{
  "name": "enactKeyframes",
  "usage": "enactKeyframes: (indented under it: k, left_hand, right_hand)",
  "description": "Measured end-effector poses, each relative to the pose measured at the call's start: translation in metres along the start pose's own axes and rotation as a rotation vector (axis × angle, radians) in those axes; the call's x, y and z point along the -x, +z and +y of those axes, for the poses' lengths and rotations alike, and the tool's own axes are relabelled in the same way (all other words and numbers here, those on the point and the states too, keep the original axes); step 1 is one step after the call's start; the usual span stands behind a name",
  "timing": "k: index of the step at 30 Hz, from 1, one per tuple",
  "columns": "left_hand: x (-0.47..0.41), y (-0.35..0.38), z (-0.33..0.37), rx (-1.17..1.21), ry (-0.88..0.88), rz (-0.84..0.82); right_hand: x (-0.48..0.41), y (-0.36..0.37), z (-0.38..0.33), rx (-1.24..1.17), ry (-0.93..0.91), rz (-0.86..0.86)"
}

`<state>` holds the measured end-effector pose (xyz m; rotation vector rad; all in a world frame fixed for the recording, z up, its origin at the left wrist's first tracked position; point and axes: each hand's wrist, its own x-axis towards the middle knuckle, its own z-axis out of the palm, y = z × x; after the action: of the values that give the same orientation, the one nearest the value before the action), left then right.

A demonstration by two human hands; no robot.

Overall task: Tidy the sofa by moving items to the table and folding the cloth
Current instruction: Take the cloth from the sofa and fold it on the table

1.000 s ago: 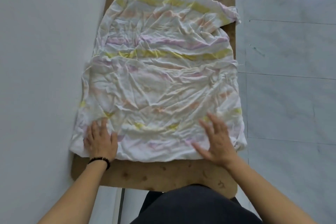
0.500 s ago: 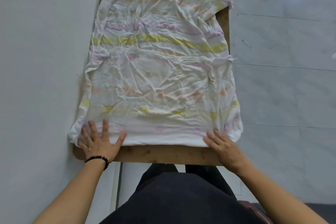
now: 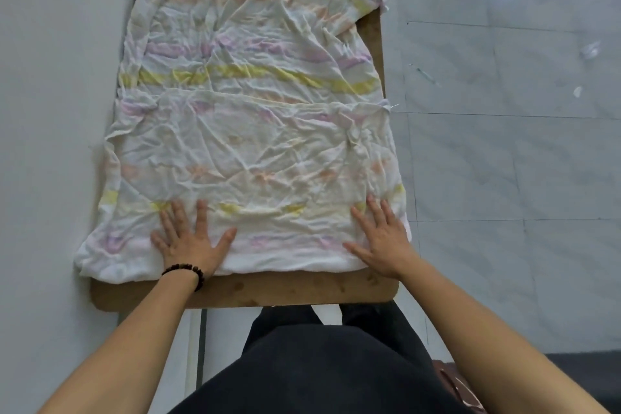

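Observation:
A crumpled white cloth (image 3: 255,131) with yellow, pink and purple stripes lies spread over the brown wooden table (image 3: 289,289). Its near part is folded over, with the fold's edge running across the middle. My left hand (image 3: 190,239) lies flat, fingers spread, on the cloth's near left part. My right hand (image 3: 383,235) lies flat on the near right part, close to the cloth's right edge. Neither hand grips the cloth. The cloth's left corner hangs slightly past the table's edge.
A white wall (image 3: 53,144) runs right along the table's left side. Pale tiled floor (image 3: 504,161) lies to the right. A strip of bare table shows along the near edge. A dark object (image 3: 571,380) sits at the bottom right.
Both hands slid forward from the cloth's near edge onto the cloth, pressing it flat. The view shifted nearer, and the pen at the far end is out of sight.

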<state>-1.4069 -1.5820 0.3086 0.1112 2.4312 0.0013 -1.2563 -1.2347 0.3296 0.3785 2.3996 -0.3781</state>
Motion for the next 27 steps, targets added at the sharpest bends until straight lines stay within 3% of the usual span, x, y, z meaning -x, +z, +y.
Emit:
enactKeyframes:
  k: [4,9,12,17,22,24,27]
  left_hand:
    - [0.015,-0.003,0.039,0.044,-0.029,0.038]
    - [0.04,0.02,0.141,0.04,0.094,0.068]
    - [0.057,0.043,0.205,0.038,0.059,0.06]
    - [0.108,0.079,0.305,0.376,-0.298,0.202]
    - [0.132,0.088,0.378,1.109,-1.019,0.385]
    - [0.132,0.088,0.385,1.38,-1.043,0.392]
    - [0.126,0.091,0.377,1.464,-0.921,0.281]
  right_hand:
    - [0.0,-0.03,0.031,-0.421,0.062,0.232]
    - [-0.042,-0.063,0.097,-0.552,0.094,0.07]
    - [-0.077,-0.081,0.134,-0.723,0.086,-0.007]
    - [-0.122,-0.106,0.165,-0.889,0.011,-0.193]
    - [-0.138,-0.1,0.155,-0.922,0.055,-0.408]
    - [-0.134,-0.087,0.149,-1.003,0.173,-0.585]
    - [-0.129,-0.068,0.149,-1.182,0.274,-0.668]
